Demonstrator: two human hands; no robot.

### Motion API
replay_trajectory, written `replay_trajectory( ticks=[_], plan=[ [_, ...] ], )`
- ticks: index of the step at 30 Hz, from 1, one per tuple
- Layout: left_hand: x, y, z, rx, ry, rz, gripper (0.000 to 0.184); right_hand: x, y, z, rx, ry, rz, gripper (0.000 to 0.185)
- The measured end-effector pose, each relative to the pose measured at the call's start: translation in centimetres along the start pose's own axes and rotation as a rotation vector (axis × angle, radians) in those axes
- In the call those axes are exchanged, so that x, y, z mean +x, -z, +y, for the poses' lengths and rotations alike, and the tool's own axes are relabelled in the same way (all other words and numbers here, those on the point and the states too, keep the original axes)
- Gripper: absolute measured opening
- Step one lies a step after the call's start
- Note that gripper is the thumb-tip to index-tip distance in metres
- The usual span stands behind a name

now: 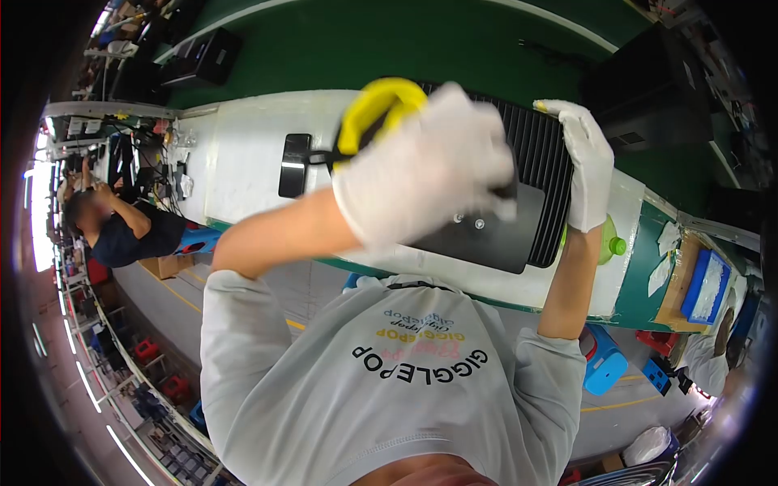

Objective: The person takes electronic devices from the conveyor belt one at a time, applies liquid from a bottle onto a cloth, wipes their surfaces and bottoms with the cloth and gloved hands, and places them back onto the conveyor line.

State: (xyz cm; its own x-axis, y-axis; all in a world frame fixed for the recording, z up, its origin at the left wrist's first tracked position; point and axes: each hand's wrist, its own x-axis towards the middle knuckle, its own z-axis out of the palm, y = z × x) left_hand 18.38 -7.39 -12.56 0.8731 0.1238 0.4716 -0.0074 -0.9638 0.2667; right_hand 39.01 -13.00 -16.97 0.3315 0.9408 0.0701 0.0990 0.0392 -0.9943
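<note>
A black ribbed housing point(531, 146) lies on the white worktable, with a smooth dark plate point(515, 231) along its near side. Two bright screw heads point(479, 224) show on the plate. My left hand point(442, 166), in a white glove, is over the housing and smeared by motion; its fingers look bent, but whether they hold anything is unclear. Partly behind it sits a thick yellow ring point(365, 113), its lower side hidden. My right hand point(587, 162), also gloved, grips the housing's right edge, fingers bent over the far corner.
A black phone point(295, 165) lies left of the yellow ring. A green bottle point(612, 245) lies beside my right forearm. Farther right are a blue tray point(706, 285) and a blue stool point(604, 368). Another person point(134, 227) is at the left end of the table.
</note>
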Motion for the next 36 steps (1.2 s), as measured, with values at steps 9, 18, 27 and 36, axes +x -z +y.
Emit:
replay_trajectory(
  ticks=[9,18,27,36],
  plan=[
    [-1.8,0.1,3.6,0.085,0.233,0.021,0.021,0.0,0.1,0.2,-0.024,0.046,-0.001,0.023],
    [-5.0,1.8,4.9,0.124,0.336,-0.058,0.026,0.0,-0.1,0.4,-0.096,0.124,0.043,0.024],
    [-7.0,3.0,4.5,0.040,0.486,0.099,0.032,-0.4,-0.1,0.5,-0.075,0.068,0.075,0.023],
    [-20.8,-8.3,-4.4,0.220,1.403,0.230,0.030,-8.2,0.3,6.5,-0.233,0.289,0.552,0.030]
  ],
)
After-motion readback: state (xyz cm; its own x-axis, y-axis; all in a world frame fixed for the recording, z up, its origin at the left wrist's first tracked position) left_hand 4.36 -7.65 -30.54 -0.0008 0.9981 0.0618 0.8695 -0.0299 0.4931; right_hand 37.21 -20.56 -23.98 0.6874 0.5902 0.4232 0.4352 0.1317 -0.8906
